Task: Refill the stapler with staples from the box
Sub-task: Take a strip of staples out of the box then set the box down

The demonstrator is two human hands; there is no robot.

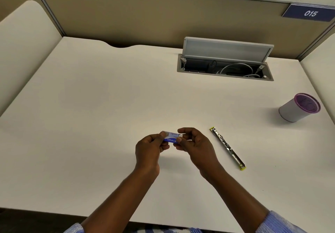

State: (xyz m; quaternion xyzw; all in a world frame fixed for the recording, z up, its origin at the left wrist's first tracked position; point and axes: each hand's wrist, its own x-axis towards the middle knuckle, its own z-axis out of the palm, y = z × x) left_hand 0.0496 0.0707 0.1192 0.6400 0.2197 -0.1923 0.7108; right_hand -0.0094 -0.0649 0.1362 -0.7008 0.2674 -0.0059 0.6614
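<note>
We see through one wide-angle camera worn on the head, facing forward and down over the desk (87, 105), close above the left hand (147, 147) and right hand (195, 145) at centre, with the partition (126, 18) along the top of the frame.

hands (174, 145) pinching staple box (171, 138), stapler (228, 148) beside

Both forearms reach up to the lower middle of the frame, where the left hand (147, 150) and right hand (194, 146) meet, fingers curled and pinching.
</note>
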